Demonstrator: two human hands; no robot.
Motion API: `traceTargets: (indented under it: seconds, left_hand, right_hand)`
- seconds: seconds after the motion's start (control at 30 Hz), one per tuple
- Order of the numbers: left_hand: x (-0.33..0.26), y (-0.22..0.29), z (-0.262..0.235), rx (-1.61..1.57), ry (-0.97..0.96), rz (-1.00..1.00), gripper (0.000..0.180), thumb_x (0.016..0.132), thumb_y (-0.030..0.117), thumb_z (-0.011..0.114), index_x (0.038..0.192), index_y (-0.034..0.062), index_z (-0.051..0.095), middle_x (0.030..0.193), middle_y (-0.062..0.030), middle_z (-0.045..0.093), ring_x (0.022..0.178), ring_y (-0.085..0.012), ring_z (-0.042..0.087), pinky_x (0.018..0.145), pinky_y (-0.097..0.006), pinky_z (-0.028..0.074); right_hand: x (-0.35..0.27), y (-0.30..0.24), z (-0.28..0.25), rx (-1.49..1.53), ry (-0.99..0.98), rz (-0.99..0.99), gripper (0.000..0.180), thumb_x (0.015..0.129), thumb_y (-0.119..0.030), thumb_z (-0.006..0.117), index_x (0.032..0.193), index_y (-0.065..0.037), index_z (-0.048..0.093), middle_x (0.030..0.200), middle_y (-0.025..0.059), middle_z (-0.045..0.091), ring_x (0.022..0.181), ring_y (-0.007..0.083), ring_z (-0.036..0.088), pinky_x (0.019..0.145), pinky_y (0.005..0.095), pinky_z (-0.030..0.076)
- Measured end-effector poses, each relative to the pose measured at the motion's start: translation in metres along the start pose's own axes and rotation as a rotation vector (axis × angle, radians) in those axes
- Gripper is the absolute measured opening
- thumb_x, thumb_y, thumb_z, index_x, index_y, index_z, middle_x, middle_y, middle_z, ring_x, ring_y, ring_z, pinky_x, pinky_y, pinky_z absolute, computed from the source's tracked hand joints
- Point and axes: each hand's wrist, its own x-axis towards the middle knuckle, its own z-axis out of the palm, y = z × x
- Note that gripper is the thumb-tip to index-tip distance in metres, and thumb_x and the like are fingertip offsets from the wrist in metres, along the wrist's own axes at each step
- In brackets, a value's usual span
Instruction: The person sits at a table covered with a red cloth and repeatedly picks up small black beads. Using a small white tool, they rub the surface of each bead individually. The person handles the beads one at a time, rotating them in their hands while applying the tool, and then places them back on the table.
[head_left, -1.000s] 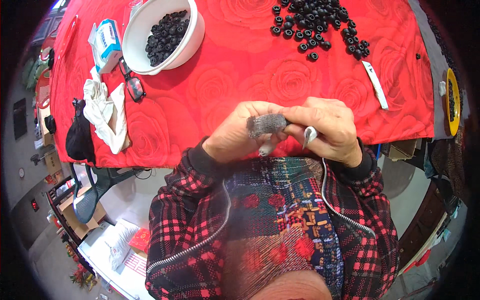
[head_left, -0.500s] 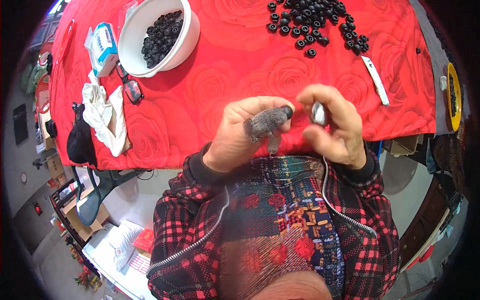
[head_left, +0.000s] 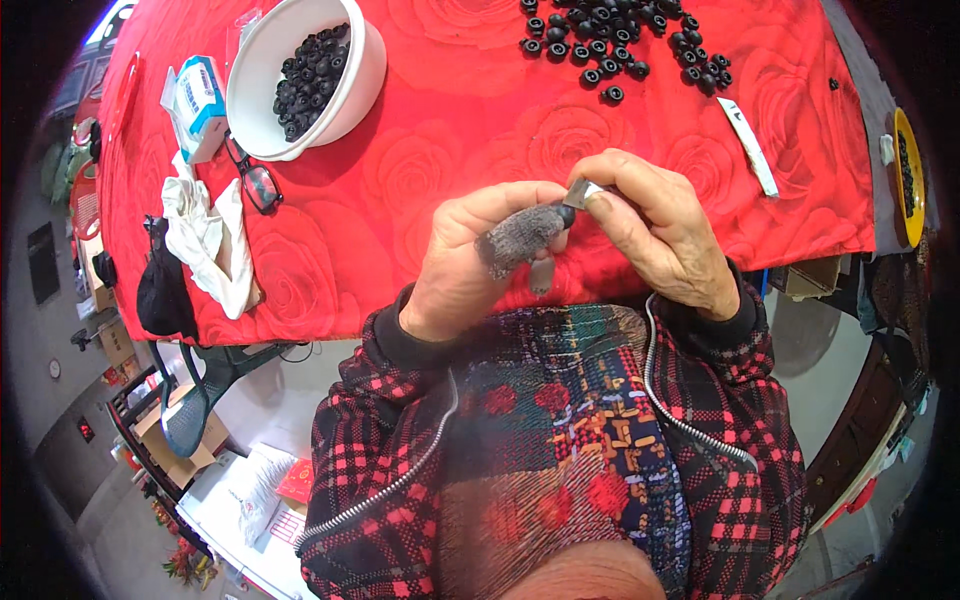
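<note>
In front of my chest, my left hand [head_left: 450, 265] pinches a small black rubber part [head_left: 567, 214]. A grey knitted sleeve [head_left: 518, 240] covers one of its fingers, and a lighter grey cover [head_left: 542, 277] is on another. My right hand [head_left: 668, 235] grips a small flat metal blade [head_left: 578, 193], partly wrapped in white, between thumb and fingers. The blade's end meets the black part or lies just over it; I cannot tell which. Beyond my hands, loose black rubber parts [head_left: 612, 45] lie heaped on the red rose-patterned tablecloth [head_left: 440, 120].
A white bowl [head_left: 368, 85] with more black parts stands far left. Beside it are a blue-and-white tissue box [head_left: 203, 100], eyeglasses [head_left: 262, 188], white cloth [head_left: 215, 235] and a black cloth item [head_left: 165, 290]. A white strip [head_left: 748, 148] and a yellow tray [head_left: 912, 180] are at right.
My right hand has moved left, and its fingers have closed in, bringing the blade to the black part. My left hand keeps its pinch. The view has shifted slightly.
</note>
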Motion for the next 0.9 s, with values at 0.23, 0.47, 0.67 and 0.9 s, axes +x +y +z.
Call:
traceTargets:
  seconds: [0.23,0.47,0.67,0.9]
  left_hand:
    - [0.0018,0.0000,0.0013,-0.038,0.029,-0.024,0.027,0.090,0.012,0.057,0.112,-0.0029,0.059,0.084,-0.0077,0.061,0.067,-0.0116,0.058,0.053,-0.024,0.048]
    - [0.0029,-0.0011,0.0028,0.026,0.065,-0.013,0.030,0.089,0.016,0.058,0.113,-0.0032,0.057,0.082,-0.0073,0.059,0.063,-0.0122,0.053,0.049,-0.026,0.046]
    - [0.0045,-0.0024,0.0025,0.012,0.053,-0.008,0.031,0.089,0.016,0.057,0.113,-0.0039,0.057,0.079,-0.0068,0.057,0.063,-0.0119,0.053,0.049,-0.026,0.046]
    - [0.0048,-0.0030,0.0012,-0.012,0.062,-0.017,0.033,0.088,0.016,0.059,0.114,-0.0039,0.056,0.081,-0.0071,0.059,0.063,-0.0123,0.054,0.049,-0.026,0.046]
  right_hand:
    - [0.0008,0.0062,-0.0015,-0.011,-0.034,0.012,0.012,0.087,-0.005,0.054,0.097,0.002,0.056,0.080,0.0135,0.057,0.069,0.0250,0.058,0.061,0.0325,0.044]
    - [0.0007,0.0067,-0.0006,-0.011,-0.008,0.024,0.011,0.087,-0.005,0.053,0.096,0.001,0.056,0.078,0.0130,0.057,0.066,0.0233,0.057,0.059,0.0317,0.043]
    - [0.0002,0.0068,-0.0010,0.021,-0.014,0.055,0.011,0.087,-0.006,0.054,0.095,0.001,0.057,0.077,0.0132,0.057,0.066,0.0238,0.058,0.059,0.0318,0.044]
    - [0.0015,0.0092,-0.0039,-0.014,-0.054,0.022,0.011,0.087,-0.005,0.053,0.095,0.001,0.056,0.078,0.0138,0.057,0.069,0.0264,0.059,0.061,0.0326,0.045]
